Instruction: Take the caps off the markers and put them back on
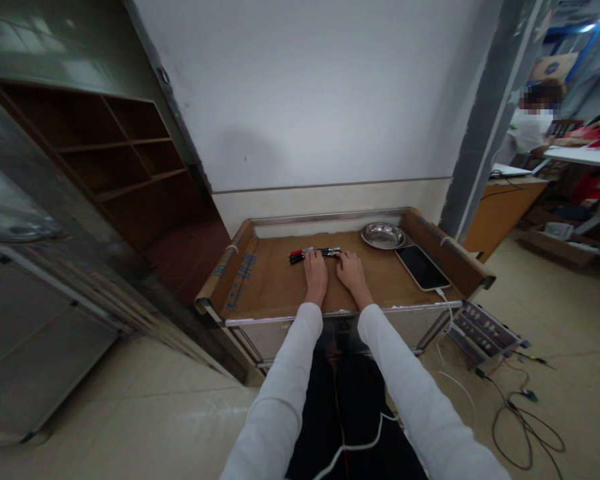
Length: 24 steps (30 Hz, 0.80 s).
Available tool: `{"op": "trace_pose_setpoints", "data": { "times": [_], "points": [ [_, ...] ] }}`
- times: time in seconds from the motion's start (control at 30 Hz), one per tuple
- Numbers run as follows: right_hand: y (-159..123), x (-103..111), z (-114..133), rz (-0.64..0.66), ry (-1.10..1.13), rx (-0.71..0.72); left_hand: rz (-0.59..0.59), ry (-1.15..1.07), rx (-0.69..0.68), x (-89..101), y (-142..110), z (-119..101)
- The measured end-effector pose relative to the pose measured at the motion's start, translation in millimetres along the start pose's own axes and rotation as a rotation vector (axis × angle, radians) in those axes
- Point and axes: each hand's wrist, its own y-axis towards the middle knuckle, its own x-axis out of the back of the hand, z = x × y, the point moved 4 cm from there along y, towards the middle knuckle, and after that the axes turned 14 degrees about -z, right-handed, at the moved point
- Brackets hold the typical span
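Note:
Several pens (297, 257) lie in a loose bundle on the cardboard-covered top of a small cart (280, 287). Most look black, and one on the left shows red. My left hand (317, 272) rests over the middle of the bundle, its bent fingers closed on the pens. At the right ends of the same pens, my right hand (352, 272) has its fingertips pressed together against them. The fingers partly hide the pens, so how firmly each is gripped does not show.
A round steel dish (383, 235) stands at the back right of the top. In front of it lies a phone (423, 267) with a white cable. Raised cardboard edges border the sides. Rightward on the floor are a power strip (485, 333) and cords; a person (533, 130) sits beyond.

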Motion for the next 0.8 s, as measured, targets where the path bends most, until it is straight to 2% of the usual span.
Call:
{"op": "trace_pose_setpoints", "data": {
  "times": [0.27,0.43,0.57,0.63,0.8],
  "points": [
    [-1,-1,-1,-0.004,-0.026,-0.022,-0.007,-0.017,0.031,2.8,-1,1],
    [-3,-1,0,-0.01,-0.058,-0.031,0.054,-0.037,-0.017,-0.7,-3,-1],
    [-3,0,0,0.003,-0.048,-0.029,0.048,-0.034,-0.024,-1.3,-2,-1],
    [-3,0,0,0.013,-0.035,-0.026,0.005,0.023,0.034,0.9,-2,1],
    [-3,1,0,-0.008,0.0,-0.006,-0.16,0.147,0.301,9.6,-6,12]
  ]
}}
